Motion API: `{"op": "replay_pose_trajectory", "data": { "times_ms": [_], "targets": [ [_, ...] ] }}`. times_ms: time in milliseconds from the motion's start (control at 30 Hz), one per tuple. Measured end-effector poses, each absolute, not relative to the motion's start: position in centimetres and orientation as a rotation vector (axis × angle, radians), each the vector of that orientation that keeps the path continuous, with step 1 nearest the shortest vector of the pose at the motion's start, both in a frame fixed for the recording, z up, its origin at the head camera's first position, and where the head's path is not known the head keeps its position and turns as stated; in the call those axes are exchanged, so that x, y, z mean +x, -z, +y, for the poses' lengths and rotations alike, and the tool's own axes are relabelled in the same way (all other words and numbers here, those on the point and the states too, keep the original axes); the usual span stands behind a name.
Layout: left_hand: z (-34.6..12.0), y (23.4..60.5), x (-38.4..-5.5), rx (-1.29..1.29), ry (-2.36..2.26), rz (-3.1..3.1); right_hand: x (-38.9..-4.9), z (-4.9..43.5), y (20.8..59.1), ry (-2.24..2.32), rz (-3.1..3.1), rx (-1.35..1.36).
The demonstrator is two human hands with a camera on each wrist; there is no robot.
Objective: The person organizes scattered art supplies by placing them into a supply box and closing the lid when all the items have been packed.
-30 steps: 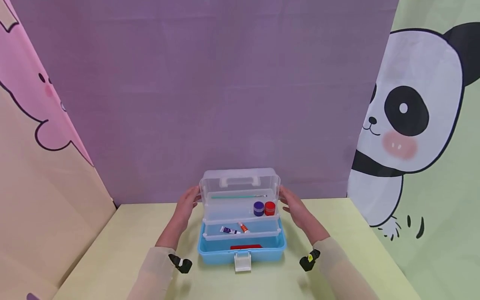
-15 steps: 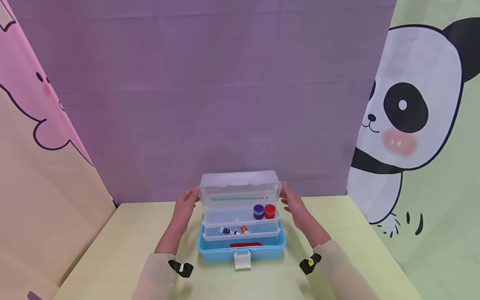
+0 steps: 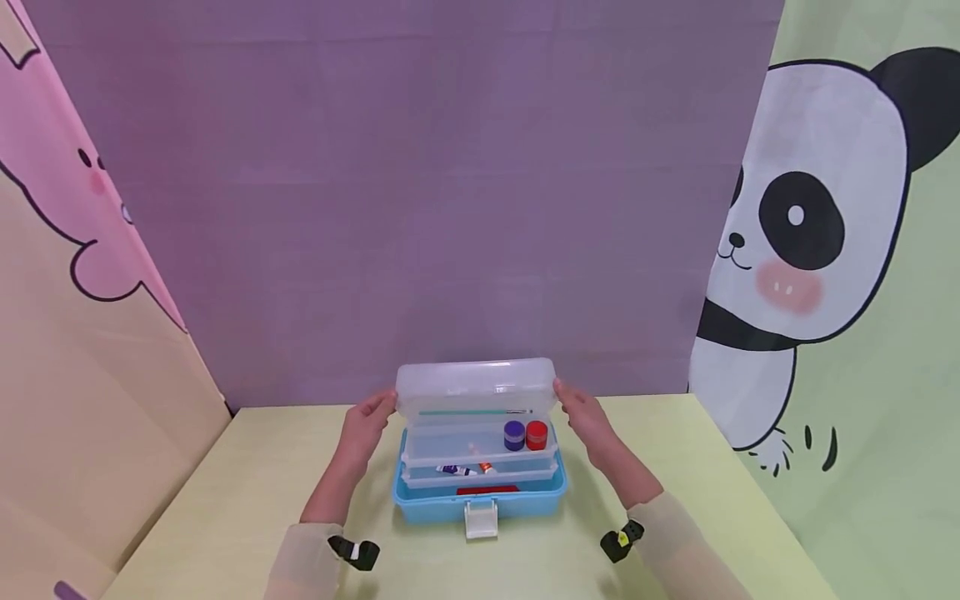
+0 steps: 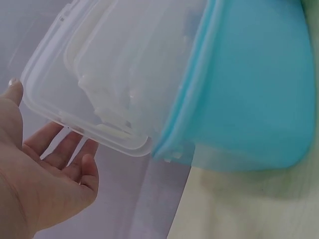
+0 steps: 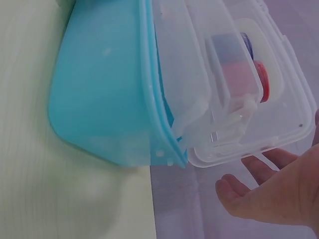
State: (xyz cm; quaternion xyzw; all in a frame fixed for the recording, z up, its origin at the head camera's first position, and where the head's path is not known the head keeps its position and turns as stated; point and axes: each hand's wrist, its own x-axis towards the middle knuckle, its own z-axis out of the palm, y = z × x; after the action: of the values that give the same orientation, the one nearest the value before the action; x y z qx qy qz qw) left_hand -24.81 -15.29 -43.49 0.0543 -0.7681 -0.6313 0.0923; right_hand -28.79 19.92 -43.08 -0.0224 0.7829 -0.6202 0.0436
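A storage box with a light blue base [image 3: 517, 506] stands on the table, its clear lid [image 3: 474, 377] raised and tilted forward over fanned-out trays. My left hand [image 3: 364, 429] holds the lid's left side; in the left wrist view, fingers [image 4: 60, 154] meet its rim. On the right side, my right hand [image 3: 588, 423] grips the opposite edge, fingers [image 5: 259, 169] touching the rim. The upper trays carry a green paintbrush [image 3: 465, 412], a purple jar [image 3: 513, 437] and a red jar [image 3: 536, 436]. Lower down lie a purple-and-white tube [image 3: 454, 471] and an orange tube [image 3: 486, 468].
Inside the base lies a red object [image 3: 487, 490], mostly hidden. A white latch [image 3: 481, 518] hangs down at the front of the box. The pale yellow table [image 3: 247, 500] ends at a purple cloth backdrop [image 3: 450, 208]. Printed cloths flank it on both sides.
Both hands have swung the lid forward and down, so its top now faces me more. The trays have folded down and forward with it, partly covering the tubes.
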Motion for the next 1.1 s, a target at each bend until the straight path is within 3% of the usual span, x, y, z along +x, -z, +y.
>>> {"op": "replay_pose_trajectory", "data": {
  "times_ms": [300,700,1100],
  "targets": [
    [-15.7,43.9,-24.1,0.081,1.821,-2.338,-27.9,20.5,43.6,1.833,2.485,-0.142],
    [-16.7,44.9,-22.3,-0.051,1.633,-2.535,-27.3,21.6,44.6,1.627,2.684,-0.49],
    [-16.8,46.8,-21.2,-0.143,1.625,-2.522,-25.9,22.4,44.9,1.514,2.704,-0.571]
  ]
}}
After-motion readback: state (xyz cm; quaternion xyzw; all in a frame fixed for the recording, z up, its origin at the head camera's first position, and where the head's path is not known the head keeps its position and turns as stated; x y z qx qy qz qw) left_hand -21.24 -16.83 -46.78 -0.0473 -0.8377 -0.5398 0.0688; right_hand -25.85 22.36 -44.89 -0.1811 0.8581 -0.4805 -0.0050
